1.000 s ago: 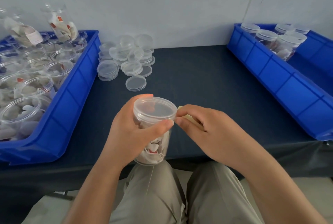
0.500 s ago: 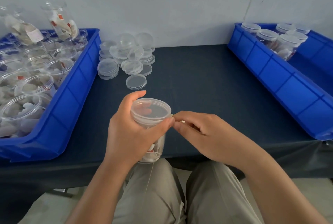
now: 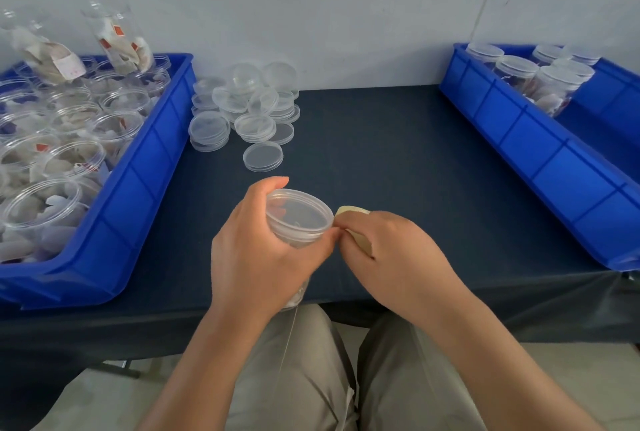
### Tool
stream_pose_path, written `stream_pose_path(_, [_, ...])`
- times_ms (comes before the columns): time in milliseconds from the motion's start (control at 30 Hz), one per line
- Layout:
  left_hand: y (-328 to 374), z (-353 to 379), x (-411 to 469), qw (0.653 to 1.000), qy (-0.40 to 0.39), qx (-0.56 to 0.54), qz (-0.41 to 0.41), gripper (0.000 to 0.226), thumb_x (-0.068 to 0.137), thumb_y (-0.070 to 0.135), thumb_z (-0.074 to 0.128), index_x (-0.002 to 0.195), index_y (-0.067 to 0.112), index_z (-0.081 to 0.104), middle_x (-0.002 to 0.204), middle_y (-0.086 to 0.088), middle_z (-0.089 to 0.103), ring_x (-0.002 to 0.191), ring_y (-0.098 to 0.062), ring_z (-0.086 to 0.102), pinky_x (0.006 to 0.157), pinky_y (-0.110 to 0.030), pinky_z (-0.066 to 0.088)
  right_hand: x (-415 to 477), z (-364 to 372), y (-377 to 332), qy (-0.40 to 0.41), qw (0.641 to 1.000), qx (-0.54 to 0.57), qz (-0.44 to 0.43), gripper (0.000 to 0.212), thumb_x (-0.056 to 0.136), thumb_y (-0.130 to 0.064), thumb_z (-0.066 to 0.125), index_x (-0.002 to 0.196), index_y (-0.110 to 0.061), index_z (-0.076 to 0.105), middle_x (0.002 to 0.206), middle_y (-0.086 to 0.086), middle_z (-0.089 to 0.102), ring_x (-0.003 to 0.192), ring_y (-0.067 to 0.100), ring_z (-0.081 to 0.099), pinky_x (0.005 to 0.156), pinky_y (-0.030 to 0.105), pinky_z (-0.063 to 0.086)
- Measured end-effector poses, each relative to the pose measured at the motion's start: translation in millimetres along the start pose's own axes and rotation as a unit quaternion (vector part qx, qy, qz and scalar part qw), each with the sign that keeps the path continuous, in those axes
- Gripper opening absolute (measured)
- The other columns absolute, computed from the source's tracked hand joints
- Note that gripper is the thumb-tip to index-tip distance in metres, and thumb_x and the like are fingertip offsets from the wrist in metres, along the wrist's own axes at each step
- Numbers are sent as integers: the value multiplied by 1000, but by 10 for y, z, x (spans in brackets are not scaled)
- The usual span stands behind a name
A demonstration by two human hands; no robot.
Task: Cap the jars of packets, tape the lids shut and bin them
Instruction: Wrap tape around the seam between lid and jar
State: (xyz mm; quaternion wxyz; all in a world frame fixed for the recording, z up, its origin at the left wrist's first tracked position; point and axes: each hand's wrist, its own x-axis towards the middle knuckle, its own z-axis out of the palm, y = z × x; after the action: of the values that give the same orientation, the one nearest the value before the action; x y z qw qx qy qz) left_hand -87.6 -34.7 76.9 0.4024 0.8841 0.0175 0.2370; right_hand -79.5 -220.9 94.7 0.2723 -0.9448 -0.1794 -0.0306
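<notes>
A clear plastic jar (image 3: 298, 217) with a clear lid on it and white packets inside is held over the table's front edge. My left hand (image 3: 258, 257) grips it around its side, thumb near the rim. My right hand (image 3: 391, 254) pinches a beige roll of tape (image 3: 353, 222) right against the jar's rim, and most of the roll is hidden by the fingers. A thin strand hangs down from the jar over my lap.
A blue bin (image 3: 114, 208) at left holds several open jars of packets. Loose clear lids (image 3: 242, 111) are piled at the table's back, one lid (image 3: 263, 156) lying alone in front. A blue bin (image 3: 540, 153) at right holds several capped jars (image 3: 547, 80).
Both hands and the jar have shifted slightly forward and left over the table. My right hand has stayed at the rim, and the beige tape roll shows more between its fingers.
</notes>
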Motion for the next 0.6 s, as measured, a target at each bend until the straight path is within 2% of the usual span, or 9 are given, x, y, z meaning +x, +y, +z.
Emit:
stream_pose_path(67, [15, -3, 15, 1000, 6, 22, 1, 89, 59, 86, 75, 135, 47, 50, 120, 29, 62, 107, 7, 56, 83, -9, 39, 23, 38, -39, 12, 999, -24, 20, 22, 106, -35, 44, 103, -40, 65, 78, -13, 56, 75, 14, 56, 63, 36, 52])
stream_pose_path(200, [32, -5, 35, 998, 25, 53, 28, 86, 63, 82, 75, 134, 41, 53, 119, 26, 62, 105, 5, 57, 83, -22, 47, 63, 97, -64, 42, 997, -52, 29, 32, 103, -41, 37, 111, -42, 68, 88, -10, 62, 77, 16, 58, 64, 39, 56])
stream_pose_path(267, [18, -13, 50, 997, 30, 57, 32, 84, 63, 80, 76, 133, 38, 55, 119, 24, 64, 105, 5, 57, 82, -18, 44, 102, 111, -47, 39, 997, -58, 25, 33, 105, -41, 37, 116, -42, 68, 92, -9, 63, 79, 17, 60, 65, 39, 56])
stream_pose_path(367, [-18, -53, 93, 997, 28, 60, 36, 81, 63, 77, 77, 130, 37, 57, 116, 24, 64, 104, 7, 54, 80, -4, 35, 180, 143, -70, 37, 996, -82, 17, 40, 106, -44, 30, 122, -42, 67, 97, -6, 64, 83, 19, 62, 66, 38, 56])
stream_pose_path(533, [-88, -120, 185, 997, 24, 64, 37, 73, 64, 69, 84, 123, 34, 57, 109, 24, 61, 100, 5, 53, 75, -5, 35, 342, 260, -106, 71, 992, -103, 9, 37, 107, -42, 31, 115, -36, 67, 90, -1, 60, 76, 24, 60, 60, 35, 48])
stream_pose_path(600, [-64, -171, 185, 997, 29, 60, 28, 72, 64, 66, 87, 121, 31, 59, 111, 20, 65, 96, 3, 55, 74, -7, 38, 413, 318, -140, 81, 992, -99, 10, 30, 108, -37, 37, 111, -34, 67, 90, 0, 60, 73, 26, 60, 59, 37, 51])
